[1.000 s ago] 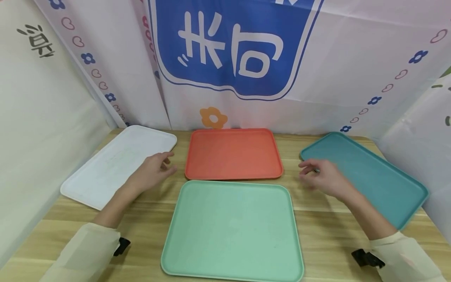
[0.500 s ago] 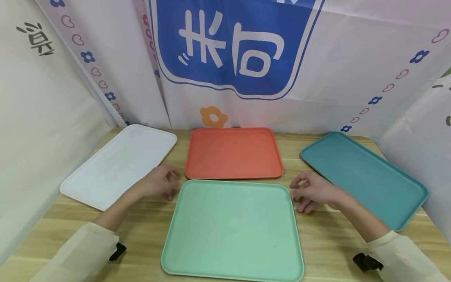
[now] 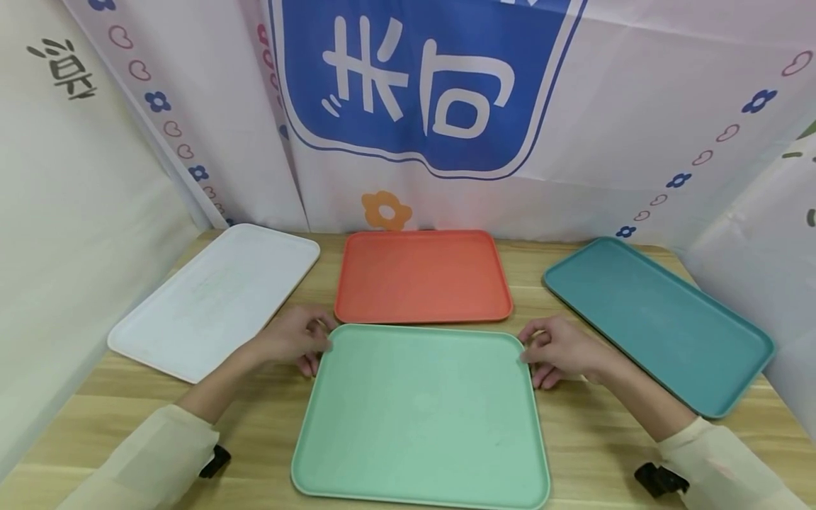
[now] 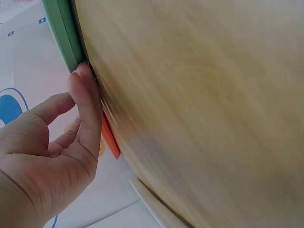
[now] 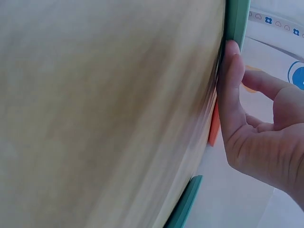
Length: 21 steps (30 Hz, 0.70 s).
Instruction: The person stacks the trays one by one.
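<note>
A light green rectangular tray lies on the wooden table in front of me, bare on top. My left hand pinches its far left corner, thumb and forefinger bent at the rim. Opposite it, my right hand pinches the far right corner in much the same way. In the left wrist view, fingertips meet the tray's side low by the table. The right wrist view likewise has fingertips against the green edge. The remaining fingers are bent outside the rim.
Right behind the green tray lies a red tray. A white tray is angled at the left, a teal tray at the right. Printed cloth hangs along the back, and pale walls flank the wooden table.
Both hands came down and inward from beside the red tray to the far corners of the green tray, and their fingers now meet its rim. The trays stayed in place.
</note>
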{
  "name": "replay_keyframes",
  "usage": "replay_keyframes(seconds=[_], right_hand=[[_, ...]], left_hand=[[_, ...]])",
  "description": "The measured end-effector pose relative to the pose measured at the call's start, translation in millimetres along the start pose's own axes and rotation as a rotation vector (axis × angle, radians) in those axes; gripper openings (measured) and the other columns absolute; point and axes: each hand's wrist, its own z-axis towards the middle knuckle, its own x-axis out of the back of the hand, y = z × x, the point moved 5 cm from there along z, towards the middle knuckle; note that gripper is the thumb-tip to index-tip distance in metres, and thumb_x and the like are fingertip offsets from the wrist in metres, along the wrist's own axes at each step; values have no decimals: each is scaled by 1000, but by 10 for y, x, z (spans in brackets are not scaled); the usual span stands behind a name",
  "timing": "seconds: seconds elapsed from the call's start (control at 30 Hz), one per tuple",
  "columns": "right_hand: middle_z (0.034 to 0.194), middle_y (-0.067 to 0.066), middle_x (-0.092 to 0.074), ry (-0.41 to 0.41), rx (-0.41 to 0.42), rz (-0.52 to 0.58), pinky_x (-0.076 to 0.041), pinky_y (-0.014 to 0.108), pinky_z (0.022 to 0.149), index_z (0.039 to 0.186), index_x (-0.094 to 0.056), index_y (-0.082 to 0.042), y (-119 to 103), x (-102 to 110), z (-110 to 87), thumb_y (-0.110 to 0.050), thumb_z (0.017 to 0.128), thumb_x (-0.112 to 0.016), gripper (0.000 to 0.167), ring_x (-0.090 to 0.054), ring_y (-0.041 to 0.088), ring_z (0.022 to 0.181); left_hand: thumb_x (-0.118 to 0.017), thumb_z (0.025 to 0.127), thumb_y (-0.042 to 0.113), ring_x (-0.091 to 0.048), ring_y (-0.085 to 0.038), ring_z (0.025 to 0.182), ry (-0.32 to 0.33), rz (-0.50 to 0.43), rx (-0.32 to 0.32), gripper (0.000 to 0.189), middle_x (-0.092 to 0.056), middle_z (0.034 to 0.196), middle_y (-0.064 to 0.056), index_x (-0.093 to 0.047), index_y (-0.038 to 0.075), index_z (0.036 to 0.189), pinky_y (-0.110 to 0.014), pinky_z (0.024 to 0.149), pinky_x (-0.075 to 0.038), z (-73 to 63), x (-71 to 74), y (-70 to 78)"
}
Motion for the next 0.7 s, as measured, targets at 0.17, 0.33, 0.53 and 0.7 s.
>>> replay_keyframes(seconds=[0.17,0.33,0.53,0.7], right_hand=[[76,11,-65,10,2,-12,-61,33,54,122,-51,11,-16,-4,12,-2,96,-66,33,-71,24,62],[77,12,-65,19,-5,-20,-61,34,54,121,-52,9,-19,-2,31,-2,95,-67,31,-71,25,62],[78,13,-65,7,-8,-13,-61,34,55,121,-52,9,-32,-12,31,-3,95,-67,31,-71,25,63],[81,12,-68,-7,-5,-47,-62,35,59,121,-53,8,-51,0,18,-8,98,-67,32,-72,26,67]], left_hand=[[-62,95,-6,-67,-21,55,4,0,-12,30,-67,79,-14,-56,-13,123,-35,49,-60,-7,-8,10],[-62,95,-8,-66,-20,53,2,3,-27,29,-66,79,-15,-56,-15,123,-35,48,-59,-9,-7,10],[-61,95,-9,-65,-21,52,12,21,-30,28,-64,78,-15,-57,-14,122,-35,48,-59,-18,13,12],[-62,96,-5,-66,-21,55,-8,2,-23,29,-63,79,-15,-57,-14,124,-34,49,-59,-23,25,6]])
